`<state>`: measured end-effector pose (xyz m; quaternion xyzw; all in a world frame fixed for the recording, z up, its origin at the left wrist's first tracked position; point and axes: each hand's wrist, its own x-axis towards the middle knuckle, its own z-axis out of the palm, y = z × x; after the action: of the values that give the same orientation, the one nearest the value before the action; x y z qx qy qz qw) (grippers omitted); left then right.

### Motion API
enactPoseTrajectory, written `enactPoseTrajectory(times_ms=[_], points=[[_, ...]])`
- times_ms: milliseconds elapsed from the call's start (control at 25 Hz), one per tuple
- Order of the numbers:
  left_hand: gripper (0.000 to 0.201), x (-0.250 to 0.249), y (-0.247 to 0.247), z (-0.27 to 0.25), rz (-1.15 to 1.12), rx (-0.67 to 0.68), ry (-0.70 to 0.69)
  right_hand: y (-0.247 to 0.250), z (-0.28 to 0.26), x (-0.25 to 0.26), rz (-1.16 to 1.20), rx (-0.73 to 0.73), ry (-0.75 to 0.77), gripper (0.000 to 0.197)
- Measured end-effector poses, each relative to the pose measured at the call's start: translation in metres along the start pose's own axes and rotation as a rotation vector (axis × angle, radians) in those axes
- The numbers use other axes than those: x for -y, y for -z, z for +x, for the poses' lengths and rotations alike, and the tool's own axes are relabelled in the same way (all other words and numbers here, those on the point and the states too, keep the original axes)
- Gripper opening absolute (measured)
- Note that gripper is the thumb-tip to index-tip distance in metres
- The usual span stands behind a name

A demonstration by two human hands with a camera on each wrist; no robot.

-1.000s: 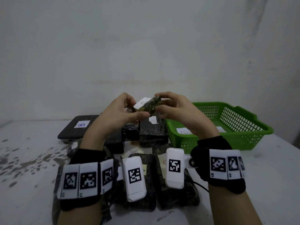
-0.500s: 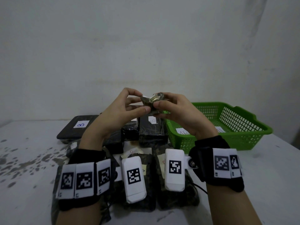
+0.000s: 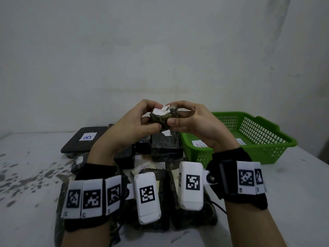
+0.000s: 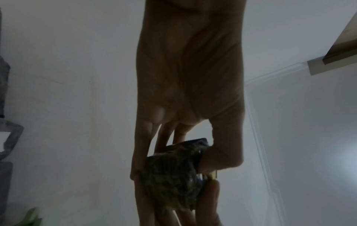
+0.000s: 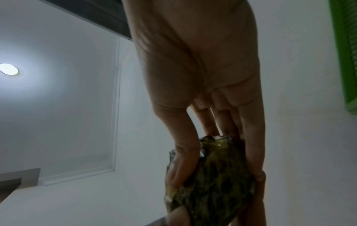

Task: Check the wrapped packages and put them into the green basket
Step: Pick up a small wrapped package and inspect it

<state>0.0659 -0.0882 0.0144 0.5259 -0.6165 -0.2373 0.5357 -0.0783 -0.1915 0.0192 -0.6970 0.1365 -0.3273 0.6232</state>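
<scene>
A small dark wrapped package (image 3: 162, 118) with a white paper label on top is held up above the table between both hands. My left hand (image 3: 142, 118) pinches its left side between thumb and fingers. My right hand (image 3: 179, 116) pinches its right side. The left wrist view shows the small package (image 4: 172, 178) between thumb and fingers, and in the right wrist view the package (image 5: 210, 186) looks crumpled and mottled. The green basket (image 3: 263, 139) stands at the right on the table and holds flat packages with white labels.
Several dark wrapped packages lie on the white table (image 3: 26, 175) under and behind my hands. A flat one marked B (image 3: 83, 139) is at the back left. A plain wall rises close behind the table.
Both hands have turned the small package, so its white label now faces up toward me. The hands stayed at about the same height.
</scene>
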Motion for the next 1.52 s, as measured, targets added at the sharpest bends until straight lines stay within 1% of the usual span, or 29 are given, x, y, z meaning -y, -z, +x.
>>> enactPoseTrajectory(times_ms=[40, 120, 240, 400, 480, 520, 560, 640, 720, 760, 800, 840, 920, 1000, 1080, 1160, 1240, 1320, 1400, 1520], points=[[0.037, 0.001, 0.001, 0.000, -0.007, -0.007, 0.010, 0.000, 0.000, 0.000, -0.016, -0.001, -0.001, 0.034], [0.033, 0.002, 0.002, 0.000, -0.013, -0.035, 0.007, -0.003, -0.001, 0.000, -0.042, 0.002, -0.004, 0.035], [0.032, 0.002, 0.003, 0.000, 0.001, -0.039, -0.005, -0.005, -0.001, 0.001, -0.049, 0.013, -0.011, 0.037], [0.045, 0.001, 0.005, -0.003, 0.011, -0.005, -0.002, -0.006, -0.003, 0.003, -0.090, 0.001, -0.016, 0.040], [0.051, 0.001, 0.005, -0.003, -0.016, -0.001, 0.018, -0.007, -0.003, 0.002, -0.111, -0.027, -0.027, 0.047], [0.049, 0.001, 0.005, -0.003, -0.015, -0.015, 0.035, -0.008, -0.003, 0.002, -0.124, -0.047, -0.033, 0.053], [0.043, 0.001, 0.006, -0.001, -0.005, -0.041, 0.046, -0.009, -0.002, 0.001, -0.133, -0.072, -0.035, 0.058], [0.032, 0.002, 0.007, 0.000, -0.001, -0.075, 0.048, -0.010, 0.001, 0.000, -0.154, -0.134, -0.022, 0.060], [0.044, 0.004, 0.006, 0.001, 0.027, -0.043, 0.043, -0.012, 0.002, -0.002, -0.204, -0.162, 0.002, 0.058], [0.046, 0.005, 0.006, 0.001, 0.048, -0.033, 0.042, -0.014, 0.002, -0.003, -0.233, -0.156, 0.012, 0.058], [0.044, 0.006, 0.006, 0.001, 0.063, -0.038, 0.042, -0.014, 0.002, -0.004, -0.257, -0.139, 0.019, 0.058], [0.037, 0.007, 0.006, 0.001, 0.067, -0.051, 0.039, -0.014, 0.001, -0.003, -0.270, -0.113, 0.019, 0.056], [0.023, 0.008, 0.011, 0.001, 0.047, -0.094, 0.032, -0.011, -0.001, -0.001, -0.235, -0.047, -0.008, 0.047], [0.026, 0.009, 0.016, -0.001, 0.038, -0.109, 0.027, -0.007, -0.003, 0.001, -0.153, 0.020, -0.033, 0.030], [0.030, 0.011, 0.018, -0.001, 0.084, -0.090, 0.010, -0.003, -0.004, 0.002, -0.123, 0.029, -0.026, 0.022], [0.031, 0.012, 0.018, -0.001, 0.126, -0.057, -0.001, -0.004, -0.003, 0.002, -0.150, 0.024, -0.032, 0.022], [0.032, 0.012, 0.016, -0.001, 0.135, -0.031, 0.000, -0.006, -0.002, 0.001, -0.204, -0.010, -0.025, 0.024], [0.029, 0.012, 0.014, 0.000, 0.160, -0.014, 0.004, -0.009, -0.001, 0.000, -0.251, -0.047, -0.002, 0.023], [0.025, 0.012, 0.012, 0.001, 0.137, -0.031, 0.023, -0.010, -0.001, 0.001, -0.234, -0.071, 0.004, 0.020], [0.021, 0.010, 0.007, 0.003, 0.022, -0.103, 0.081, -0.010, 0.000, 0.002, -0.153, -0.137, 0.028, 0.020]])
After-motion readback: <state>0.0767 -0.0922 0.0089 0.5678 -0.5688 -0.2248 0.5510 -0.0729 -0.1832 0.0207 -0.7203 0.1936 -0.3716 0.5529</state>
